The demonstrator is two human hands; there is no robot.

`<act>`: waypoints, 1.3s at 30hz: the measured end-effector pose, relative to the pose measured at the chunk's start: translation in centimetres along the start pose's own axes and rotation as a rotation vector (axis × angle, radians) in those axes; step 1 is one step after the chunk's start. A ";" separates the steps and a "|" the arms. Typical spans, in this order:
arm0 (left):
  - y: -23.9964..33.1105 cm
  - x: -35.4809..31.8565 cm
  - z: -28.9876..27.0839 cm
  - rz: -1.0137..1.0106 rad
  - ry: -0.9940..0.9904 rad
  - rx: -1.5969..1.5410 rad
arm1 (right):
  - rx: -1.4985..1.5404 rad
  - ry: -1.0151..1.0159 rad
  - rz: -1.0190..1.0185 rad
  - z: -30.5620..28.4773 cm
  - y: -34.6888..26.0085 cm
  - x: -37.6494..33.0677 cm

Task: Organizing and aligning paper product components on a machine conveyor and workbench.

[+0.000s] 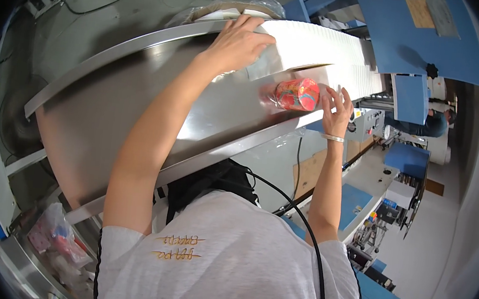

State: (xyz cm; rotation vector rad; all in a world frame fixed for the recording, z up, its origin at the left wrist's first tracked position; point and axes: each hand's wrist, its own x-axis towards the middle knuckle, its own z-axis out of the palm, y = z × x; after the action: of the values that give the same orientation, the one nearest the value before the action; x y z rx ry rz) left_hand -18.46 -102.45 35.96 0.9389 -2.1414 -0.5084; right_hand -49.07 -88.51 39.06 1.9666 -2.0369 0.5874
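Note:
My left hand (235, 44) rests with its fingers spread against the left end of a long, white, finely ridged stack (313, 44). I cannot make out what kind of pieces form that stack. Nearer to me, a red patterned cylinder (298, 94) lies on its side on a metal trough (140, 99), with shiny clear film about its left part. Just right of the cylinder is my right hand (336, 110), its fingers curved and apart, close to the near side of the white ridged stack. Whether its fingertips touch the stack is unclear.
Raised metal rims edge the trough on both sides. Behind it stands a carton lined with clear plastic (229, 11). Blue machinery (429, 35) is at the right, where a person (435, 125) works farther off. A bag of scraps (61, 233) lies at lower left.

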 end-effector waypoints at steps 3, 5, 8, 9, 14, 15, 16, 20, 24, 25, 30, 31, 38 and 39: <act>0.1 0.3 -0.2 -0.017 -0.013 -0.033 | -0.080 0.029 -0.029 -0.8 -2.0 0.3; 0.1 0.5 -0.3 -0.046 -0.044 -0.071 | -0.046 0.067 -0.090 -1.2 -4.7 0.7; -0.1 0.4 -0.1 -0.044 -0.023 -0.071 | 0.275 0.032 -0.012 -0.5 -9.9 1.0; -0.1 0.5 0.0 -0.040 -0.013 -0.069 | 0.340 -0.018 -0.014 0.0 -10.9 1.2; -0.2 0.1 0.1 -0.015 0.016 -0.054 | 0.394 -0.051 -0.002 1.5 -14.1 1.4; -0.1 0.0 0.0 -0.014 0.026 -0.052 | 0.438 -0.083 0.023 1.5 -14.3 1.1; 0.1 -0.1 -0.2 -0.007 0.024 -0.053 | 0.482 -0.115 0.049 1.6 -14.4 0.7; 0.7 -0.5 -0.4 -0.019 0.116 -0.107 | 0.460 -0.183 0.037 1.1 -15.1 -1.2; 1.9 -2.2 -2.0 -0.044 0.307 -0.047 | 0.499 -0.286 -0.075 0.1 -16.4 -4.1; 2.8 -3.1 -2.3 -0.055 0.307 -0.039 | 0.483 -0.280 -0.176 0.0 -16.5 -4.8; 6.2 -9.9 -3.5 -0.161 -0.158 -0.212 | 0.527 -0.235 -0.312 1.4 -18.9 -8.8; 6.8 -10.8 -3.7 -0.174 -0.241 -0.210 | 0.529 -0.179 -0.327 2.0 -19.1 -9.3; 9.8 -10.6 -1.9 -0.079 -0.331 -0.114 | 0.697 -0.013 -0.243 1.1 -17.2 -11.0; 9.3 -11.0 -1.5 -0.072 -0.340 -0.100 | 0.712 -0.014 -0.193 0.2 -17.0 -11.8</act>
State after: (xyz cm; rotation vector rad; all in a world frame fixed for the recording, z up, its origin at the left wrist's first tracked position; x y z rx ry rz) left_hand -16.53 -88.16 37.41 0.9286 -2.3611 -0.8549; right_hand -31.49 -78.21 35.51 2.4935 -1.7486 1.3980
